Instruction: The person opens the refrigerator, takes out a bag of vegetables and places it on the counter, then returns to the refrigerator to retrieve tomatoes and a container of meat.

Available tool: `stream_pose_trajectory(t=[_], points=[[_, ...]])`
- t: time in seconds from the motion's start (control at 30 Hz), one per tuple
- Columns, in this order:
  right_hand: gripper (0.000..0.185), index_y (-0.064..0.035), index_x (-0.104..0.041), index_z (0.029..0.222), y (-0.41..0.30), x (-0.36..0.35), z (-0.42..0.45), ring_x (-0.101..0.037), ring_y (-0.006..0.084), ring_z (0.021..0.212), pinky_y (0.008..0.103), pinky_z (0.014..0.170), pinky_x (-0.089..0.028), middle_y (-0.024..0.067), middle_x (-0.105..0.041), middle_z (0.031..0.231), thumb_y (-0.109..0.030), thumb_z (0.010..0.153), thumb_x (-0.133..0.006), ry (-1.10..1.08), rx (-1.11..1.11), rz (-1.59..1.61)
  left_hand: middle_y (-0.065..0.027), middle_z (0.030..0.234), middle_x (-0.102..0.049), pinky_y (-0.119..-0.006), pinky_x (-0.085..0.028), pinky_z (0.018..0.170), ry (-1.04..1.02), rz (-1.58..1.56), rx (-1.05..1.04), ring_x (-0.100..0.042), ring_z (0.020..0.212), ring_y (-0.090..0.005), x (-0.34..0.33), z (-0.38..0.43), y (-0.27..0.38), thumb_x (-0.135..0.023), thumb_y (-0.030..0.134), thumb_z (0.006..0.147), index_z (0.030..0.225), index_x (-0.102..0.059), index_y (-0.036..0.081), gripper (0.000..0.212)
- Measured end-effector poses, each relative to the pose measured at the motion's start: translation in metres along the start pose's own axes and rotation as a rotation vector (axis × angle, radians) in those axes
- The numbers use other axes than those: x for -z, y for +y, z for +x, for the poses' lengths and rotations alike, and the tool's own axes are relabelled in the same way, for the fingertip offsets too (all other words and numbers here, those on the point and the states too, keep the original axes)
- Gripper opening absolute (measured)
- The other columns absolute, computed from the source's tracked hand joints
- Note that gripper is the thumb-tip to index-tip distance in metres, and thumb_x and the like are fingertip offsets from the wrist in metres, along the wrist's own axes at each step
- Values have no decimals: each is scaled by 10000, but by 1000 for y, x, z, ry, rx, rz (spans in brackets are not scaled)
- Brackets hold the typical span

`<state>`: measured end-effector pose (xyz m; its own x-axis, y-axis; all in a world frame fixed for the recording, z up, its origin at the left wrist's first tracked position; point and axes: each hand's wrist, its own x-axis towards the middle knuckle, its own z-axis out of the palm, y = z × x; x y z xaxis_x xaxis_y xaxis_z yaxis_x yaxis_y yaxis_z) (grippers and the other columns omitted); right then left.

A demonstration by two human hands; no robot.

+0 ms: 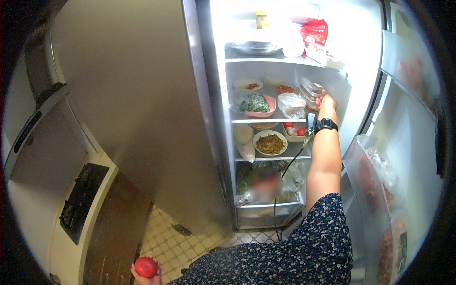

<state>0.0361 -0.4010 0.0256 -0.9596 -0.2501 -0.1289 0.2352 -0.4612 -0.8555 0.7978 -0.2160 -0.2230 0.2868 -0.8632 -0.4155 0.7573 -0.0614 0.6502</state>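
Observation:
At the lower left, my left hand (146,272) holds a round red fruit or vegetable (146,267), perhaps a tomato. My right hand (326,102) reaches into the lit refrigerator, at the right end of the second shelf. Its fingers are at stacked clear plastic containers (310,87); whether they grip one cannot be told. Left of them on that shelf stand a plastic-wrapped bowl (292,104) and a pink dish (270,107) with bagged greens. On the shelf below are a white plate of cooked green food (271,144) and a container with red tomatoes (301,132).
The refrigerator's open door (374,167), with bagged items in its racks, is at the right. A large steel-coloured door panel (149,78) fills the left middle. Further left is a counter with a black cooktop (83,201). A black cable (293,159) hangs from my right wrist.

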Motion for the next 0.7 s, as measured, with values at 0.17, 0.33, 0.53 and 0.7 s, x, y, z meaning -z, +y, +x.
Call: stream_pose_trajectory(t=[0.17,0.33,0.53,0.7], points=[[200,-85,-563,711,-8,-8,-3,-489,100,398,191,340,-386,-1,-537,615,-210,833,-661,32,30,-33,-101,1054,-627,-431,-486,709,-55,114,-31,-593,914,-306,-2,4,1,-541,560,755,1073,-604,126,542],[169,-88,-577,725,-10,-18,1,-501,93,428,203,354,-390,2,-554,621,-194,828,-660,20,34,-101,-106,989,-602,-356,-479,500,-179,-56,49,-601,795,-261,-11,11,-6,-473,564,824,1065,-545,107,522],[117,-93,-599,750,-7,-22,39,-516,111,465,215,372,-404,21,-586,649,-152,845,-633,-52,-30,4,-104,1063,-628,-440,-478,727,-193,22,94,-588,943,-296,8,26,-4,-520,569,769,1090,-603,116,561],[100,-73,-595,763,-5,-28,43,-546,131,503,222,408,-442,32,-589,650,-112,848,-629,-112,5,262,-102,957,-586,-323,-473,397,-134,-85,54,-604,733,-238,-27,14,-14,-440,560,855,1057,-509,101,506]])
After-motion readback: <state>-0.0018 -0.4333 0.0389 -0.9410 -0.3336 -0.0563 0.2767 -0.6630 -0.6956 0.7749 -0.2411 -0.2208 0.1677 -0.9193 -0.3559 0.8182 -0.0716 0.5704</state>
